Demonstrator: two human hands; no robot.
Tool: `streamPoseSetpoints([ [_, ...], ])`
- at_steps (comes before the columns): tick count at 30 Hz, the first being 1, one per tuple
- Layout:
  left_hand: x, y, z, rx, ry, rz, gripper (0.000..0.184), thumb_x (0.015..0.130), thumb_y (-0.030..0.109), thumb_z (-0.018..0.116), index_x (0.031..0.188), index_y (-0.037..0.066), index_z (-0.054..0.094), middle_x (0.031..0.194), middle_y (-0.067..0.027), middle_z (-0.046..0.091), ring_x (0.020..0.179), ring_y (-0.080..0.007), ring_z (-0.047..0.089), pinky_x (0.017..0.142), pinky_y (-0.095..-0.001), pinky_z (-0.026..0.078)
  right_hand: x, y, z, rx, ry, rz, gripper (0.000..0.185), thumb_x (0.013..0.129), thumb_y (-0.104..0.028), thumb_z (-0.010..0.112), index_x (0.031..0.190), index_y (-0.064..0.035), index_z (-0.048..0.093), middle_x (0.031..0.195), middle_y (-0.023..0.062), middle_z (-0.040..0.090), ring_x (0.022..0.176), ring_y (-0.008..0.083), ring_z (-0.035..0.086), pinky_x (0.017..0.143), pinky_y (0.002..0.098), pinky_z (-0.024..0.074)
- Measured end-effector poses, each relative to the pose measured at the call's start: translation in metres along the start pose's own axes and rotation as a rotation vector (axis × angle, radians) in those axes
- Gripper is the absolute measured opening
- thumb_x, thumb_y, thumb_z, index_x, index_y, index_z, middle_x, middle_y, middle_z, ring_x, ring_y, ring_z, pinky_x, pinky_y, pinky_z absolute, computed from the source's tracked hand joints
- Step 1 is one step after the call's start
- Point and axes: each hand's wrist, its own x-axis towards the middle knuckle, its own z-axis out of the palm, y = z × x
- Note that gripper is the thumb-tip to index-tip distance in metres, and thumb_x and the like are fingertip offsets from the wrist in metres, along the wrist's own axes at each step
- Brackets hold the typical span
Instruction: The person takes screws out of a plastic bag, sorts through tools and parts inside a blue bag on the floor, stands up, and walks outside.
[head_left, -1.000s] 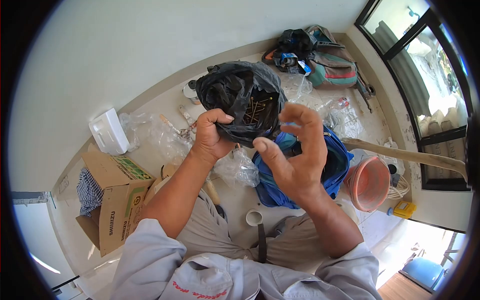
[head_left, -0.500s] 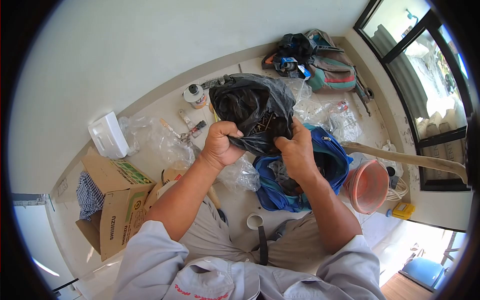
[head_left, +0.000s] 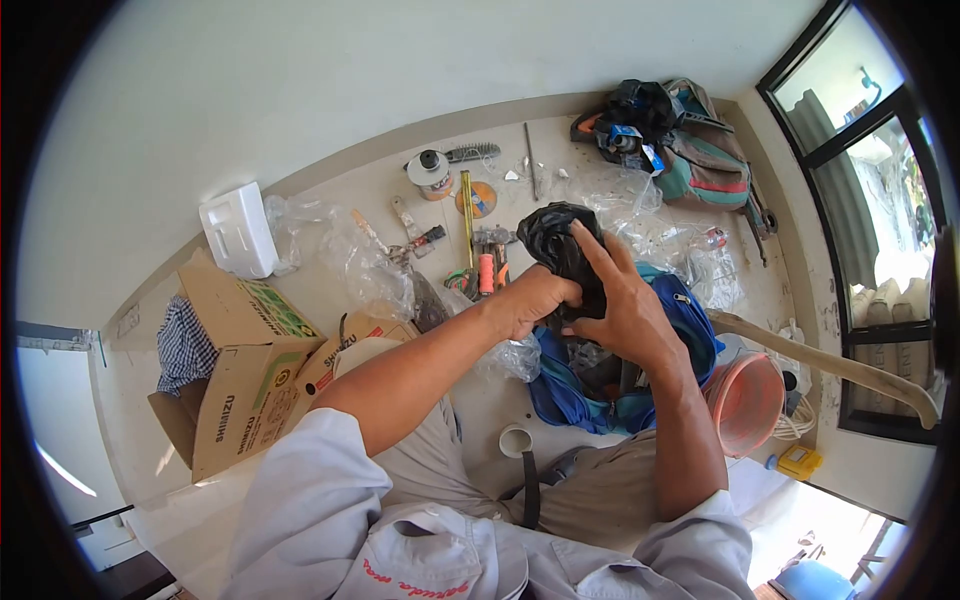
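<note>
A black plastic bag (head_left: 560, 235), bunched up narrow, is between my two hands above the edge of an open blue bag (head_left: 672, 300). My left hand (head_left: 538, 300) grips the bag's lower left side, thumb pressed toward the fingers. On the right side, my right hand (head_left: 625, 300) wraps round the black plastic with fingers bent over it. What the black bag contains is hidden now. Clear plastic (head_left: 510, 355) lies on the floor beside the blue bag, under my left forearm.
A cardboard box (head_left: 245, 385) and white container (head_left: 238, 230) are at left. Ahead lie a can (head_left: 430, 175), tape measure (head_left: 467, 215) and hammer (head_left: 493, 238). At right are a red bucket (head_left: 745, 400), wooden handle (head_left: 830, 365) and backpack (head_left: 705, 170). A tape roll (head_left: 515, 440) lies near my legs.
The black bag, earlier wide open with screws or nails showing, is bunched up and lower to the right. My right hand, open at first, has closed on it. The view has shifted left.
</note>
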Motion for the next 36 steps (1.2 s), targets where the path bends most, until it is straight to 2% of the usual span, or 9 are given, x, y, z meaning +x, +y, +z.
streamPoseSetpoints([
  [3,0.002,-0.012,0.004,-0.111,-0.161,-0.062,0.026,0.086,0.010,0.064,0.111,0.006,0.067,0.106,-0.0070,0.070,0.101,-0.0176,0.067,0.091,-0.0384,0.054,-0.003,0.023,0.013,-0.075,-0.050,-0.020,0.065,0.071,-0.007,0.078,0.134,-0.0138,0.062,0.124,0.0187,0.062,0.103,0.0422,0.067,0.088,0.0462,0.0556],
  [7,0.009,-0.007,-0.001,-0.328,-0.258,0.002,0.033,0.095,0.028,0.065,0.121,0.007,0.062,0.115,-0.0078,0.068,0.106,-0.0209,0.067,0.097,-0.0430,0.053,0.003,0.040,0.013,0.028,0.203,0.013,0.026,0.078,-0.001,0.061,0.103,-0.0023,0.072,0.096,0.0207,0.067,0.090,0.0415,0.068,0.080,0.0467,0.0531],
  [9,0.001,0.012,0.004,-0.257,-0.200,0.071,0.042,0.097,0.030,0.064,0.130,0.005,0.059,0.125,-0.0105,0.064,0.110,-0.0255,0.066,0.098,-0.0462,0.053,0.004,0.041,-0.004,0.079,0.347,0.081,0.030,0.077,0.000,0.061,0.105,0.0021,0.070,0.100,0.0234,0.069,0.093,0.0428,0.068,0.083,0.0450,0.0533],
  [12,-0.018,0.017,0.012,0.440,-0.005,0.331,0.046,0.099,0.035,0.062,0.129,0.001,0.061,0.112,-0.0082,0.066,0.101,-0.0155,0.064,0.088,-0.0312,0.053,0.002,0.056,-0.029,0.020,0.558,0.110,0.030,0.078,-0.003,0.063,0.107,0.0017,0.071,0.100,0.0244,0.071,0.095,0.0417,0.069,0.087,0.0420,0.0533],
  [16,-0.072,-0.008,0.069,0.197,-0.664,0.096,0.063,0.101,0.057,0.055,0.120,-0.002,0.064,0.102,-0.0063,0.064,0.095,-0.0125,0.061,0.083,-0.0285,0.051,-0.005,0.068,-0.048,-0.073,0.610,0.175,0.031,0.078,-0.004,0.064,0.108,0.0001,0.072,0.099,0.0240,0.072,0.094,0.0403,0.070,0.086,0.0417,0.0533],
  [19,-0.109,-0.022,0.112,-0.009,-1.119,0.044,0.081,0.094,0.072,0.052,0.114,-0.006,0.064,0.100,-0.0116,0.064,0.096,-0.0216,0.061,0.085,-0.0353,0.049,-0.009,0.072,-0.041,-0.079,0.524,0.250,0.032,0.079,-0.005,0.063,0.110,-0.0013,0.071,0.099,0.0232,0.072,0.093,0.0390,0.070,0.086,0.0414,0.0533],
  [22,-0.134,-0.009,0.128,-0.211,-1.260,-0.016,0.069,0.091,0.063,0.066,0.106,-0.005,0.067,0.096,-0.0143,0.067,0.091,-0.0261,0.065,0.080,-0.0365,0.051,-0.018,0.077,-0.032,-0.139,0.443,0.273,0.032,0.082,-0.005,0.062,0.113,-0.0024,0.071,0.097,0.0221,0.072,0.091,0.0358,0.071,0.086,0.0406,0.0532],
  [26,-0.148,0.025,0.126,-0.198,-1.267,-0.109,0.057,0.089,0.053,0.075,0.098,-0.003,0.073,0.088,-0.0109,0.072,0.082,-0.0186,0.066,0.071,-0.0335,0.051,-0.026,0.078,-0.034,-0.169,0.407,0.300,0.032,0.082,-0.005,0.062,0.113,-0.0039,0.070,0.096,0.0205,0.073,0.090,0.0320,0.072,0.085,0.0390,0.0531],
  [36,-0.155,-0.001,0.140,-0.384,-1.295,-0.008,0.048,0.095,0.045,0.072,0.100,-0.003,0.071,0.091,-0.0104,0.071,0.083,-0.0179,0.066,0.073,-0.0337,0.051,-0.027,0.074,-0.032,-0.175,0.373,0.273,0.032,0.081,-0.003,0.064,0.113,-0.0048,0.070,0.098,0.0187,0.072,0.092,0.0300,0.071,0.086,0.0378,0.0525],
])
